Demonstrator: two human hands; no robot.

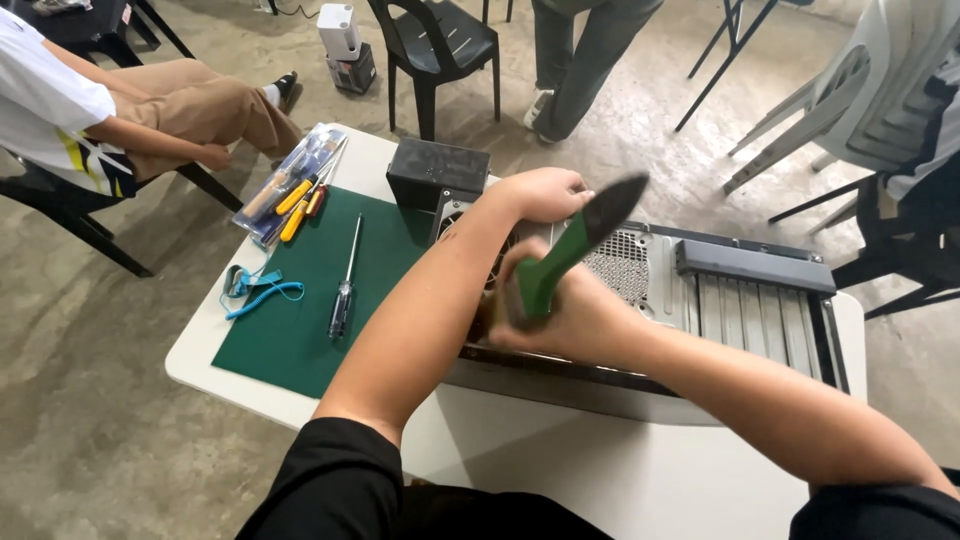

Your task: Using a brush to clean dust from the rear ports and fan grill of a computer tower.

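From the head camera, the right hand [560, 320] is clenched around a green-handled brush [570, 255] over the computer case [720, 290]; the left hand [545, 192] rests curled on the case's far edge, grasping nothing that shows; left of the case lies a clear packet of screwdrivers [290, 185], a green mat [310, 290] bearing one screwdriver [345, 280], and a blue wrist strap [255, 288]; all sit on a white table [620, 480] over a concrete floor [90, 420]; a black chair [440, 45] stands beyond.
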